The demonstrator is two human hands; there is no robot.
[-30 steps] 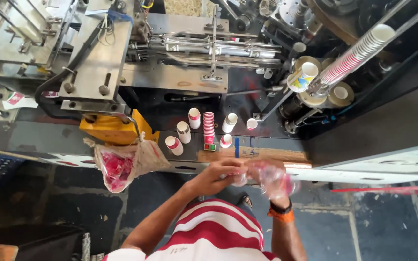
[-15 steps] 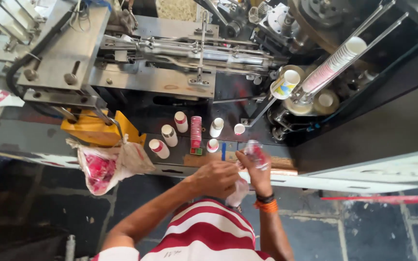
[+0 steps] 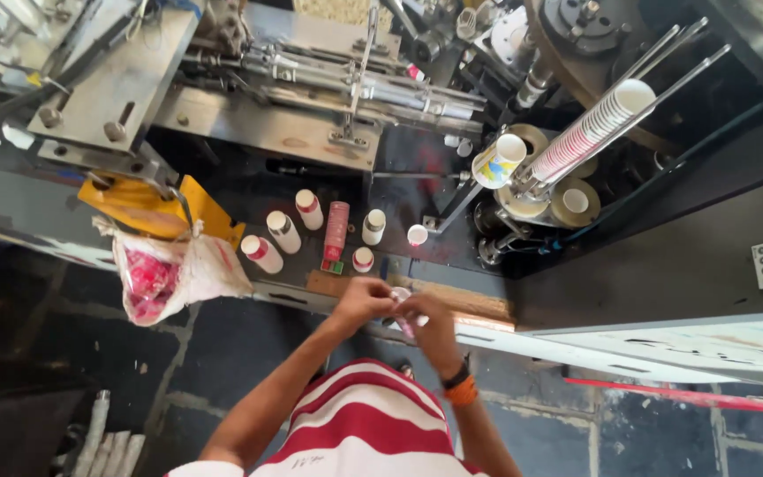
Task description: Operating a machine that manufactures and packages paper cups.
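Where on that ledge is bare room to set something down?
Bare dark ledge lies between the yellow part and the cup stacks. The wooden strip right of the hands is free. Around the cup stacks is crowded.

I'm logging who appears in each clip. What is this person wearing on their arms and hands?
Both arms are bare below short sleeves of a red and white striped shirt. The left hand is bare. The right hand has a black band and an orange band at the wrist. No gloves.

Six small cup stacks (image 3: 283, 231) stand mid-frame. One red tube (image 3: 336, 230) stands with them. One long cup stack (image 3: 592, 132) leans at upper right, and one bag (image 3: 169, 274) hangs left.
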